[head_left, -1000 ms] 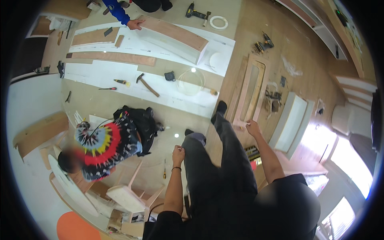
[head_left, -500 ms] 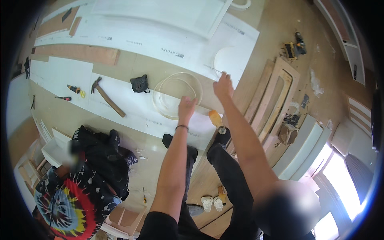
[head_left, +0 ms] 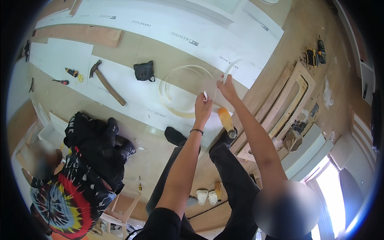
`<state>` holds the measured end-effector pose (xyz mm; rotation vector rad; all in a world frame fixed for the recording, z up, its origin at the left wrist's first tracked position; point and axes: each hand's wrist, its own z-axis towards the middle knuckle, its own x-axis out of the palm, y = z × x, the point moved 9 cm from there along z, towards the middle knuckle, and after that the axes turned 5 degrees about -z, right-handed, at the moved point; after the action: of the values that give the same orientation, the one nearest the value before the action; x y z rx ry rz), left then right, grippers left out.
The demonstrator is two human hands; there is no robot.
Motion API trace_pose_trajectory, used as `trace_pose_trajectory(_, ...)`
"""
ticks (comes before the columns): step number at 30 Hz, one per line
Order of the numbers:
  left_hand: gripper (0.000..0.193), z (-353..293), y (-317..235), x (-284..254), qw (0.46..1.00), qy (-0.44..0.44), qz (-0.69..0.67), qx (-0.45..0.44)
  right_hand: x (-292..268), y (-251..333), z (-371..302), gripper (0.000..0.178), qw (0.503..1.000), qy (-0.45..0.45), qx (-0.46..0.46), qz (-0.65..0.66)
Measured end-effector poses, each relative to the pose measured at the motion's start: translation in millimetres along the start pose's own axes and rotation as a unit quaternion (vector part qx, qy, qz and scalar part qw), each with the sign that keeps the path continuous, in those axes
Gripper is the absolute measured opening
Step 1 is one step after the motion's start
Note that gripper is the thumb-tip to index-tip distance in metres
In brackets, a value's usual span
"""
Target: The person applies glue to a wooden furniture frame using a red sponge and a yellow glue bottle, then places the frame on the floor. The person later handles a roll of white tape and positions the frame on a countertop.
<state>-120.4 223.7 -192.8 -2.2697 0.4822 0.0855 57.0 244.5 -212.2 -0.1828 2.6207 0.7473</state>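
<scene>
A thin white strip, likely edge banding [head_left: 227,71], curves up from my right hand [head_left: 228,89], whose closed fingers grip it. Just left of and below it, my left hand [head_left: 203,108] pinches a short white end of strip [head_left: 205,95]. Whether both pieces are one length I cannot tell. Beside my left hand, a loose coil of the pale strip [head_left: 176,113] rests on the white panel [head_left: 138,102]. An orange-yellow bottle-shaped thing [head_left: 226,119] is by my foot, under my right forearm.
A hammer [head_left: 108,86], a black tape measure [head_left: 144,71] and a small yellow-black tool [head_left: 71,72] lie left. A wooden frame [head_left: 290,100] and a cordless drill [head_left: 321,50] are at right. A co-worker in a bright patterned shirt [head_left: 74,200] is close at lower left.
My hands have come closer together, the left one moving right. The strip in my right hand now stands up in a narrow curve, and a white end shows in my left. The view has shifted.
</scene>
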Motion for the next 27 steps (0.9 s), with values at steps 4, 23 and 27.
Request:
trace_pose_trajectory(4, 0.022, -21.1, -5.8, -23.1, 0.988, 0.001, -0.134, -0.08, 27.6, 15.7, -6.5, 0.049, 0.979, 0.047, -0.046, -0.192)
trace_pose_trajectory(23, 0.048, -319.9, -288.5, -233.7, 0.842, -0.303, -0.445, -0.033, -207.7, 207.5, -468.8, 0.05, 0.992, 0.034, -0.119, -0.025)
trace_pose_trajectory(27, 0.046, -382.6, -274.7, -276.8, 0.784, -0.357, -0.505, -0.046, -228.8, 204.5, -577.5, 0.048, 0.985, 0.024, -0.171, 0.031)
